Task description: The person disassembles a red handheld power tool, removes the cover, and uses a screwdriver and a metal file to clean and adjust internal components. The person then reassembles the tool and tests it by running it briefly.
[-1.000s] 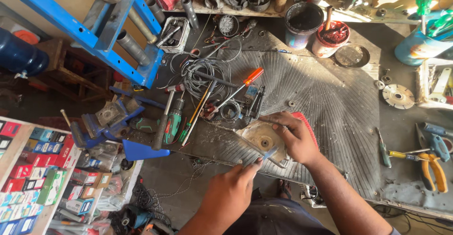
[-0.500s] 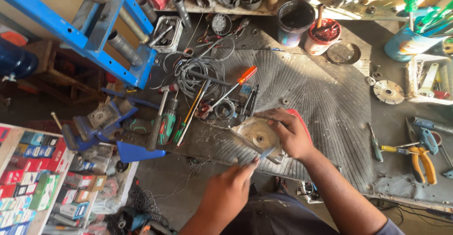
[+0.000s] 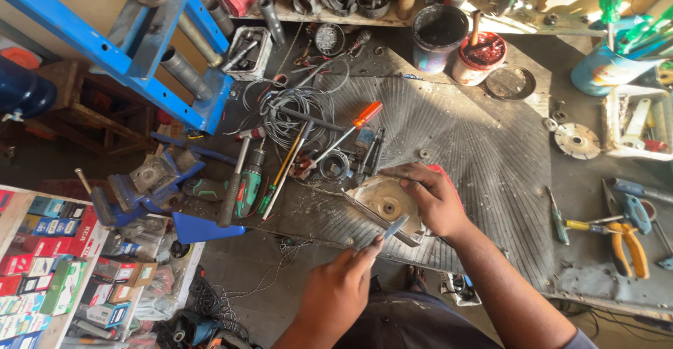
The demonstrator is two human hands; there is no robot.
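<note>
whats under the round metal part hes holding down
The round metal part lies on the ribbed grey mat. A red thing peeks out behind the right hand; the rest underneath is covered.

At the near edge of the ribbed grey metal workbench (image 3: 477, 146), the right hand (image 3: 431, 198) presses down a pale round metal housing (image 3: 382, 205) while the left hand (image 3: 340, 289) holds a small flat grey tool (image 3: 395, 227) against its near rim, an orange-handled screwdriver (image 3: 347, 133) lying just beyond.
</note>
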